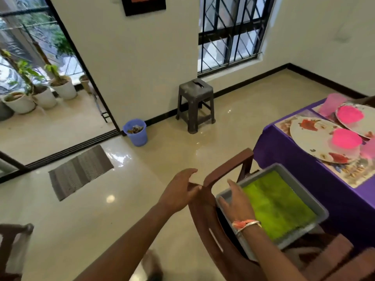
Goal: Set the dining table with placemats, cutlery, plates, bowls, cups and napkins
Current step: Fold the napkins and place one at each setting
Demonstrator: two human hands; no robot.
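Purple-draped, the table [288, 157] already bears plates [310, 134] and pink bowls [346, 138] on placemats [353, 175]. A chair [227, 165] beside it carries a grey tray [302, 192] of green cloth [278, 205], likely napkins kept within reach. The right hand [235, 201] lies spread on the tray's corner, and the left hand [178, 189] is loosely open by the chair back.

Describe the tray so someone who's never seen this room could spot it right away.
Start at the table with the purple covering on the right. A brown wooden chair stands at its near corner, and the tray rests on it. It is grey and rectangular, with a bright green cloth inside.
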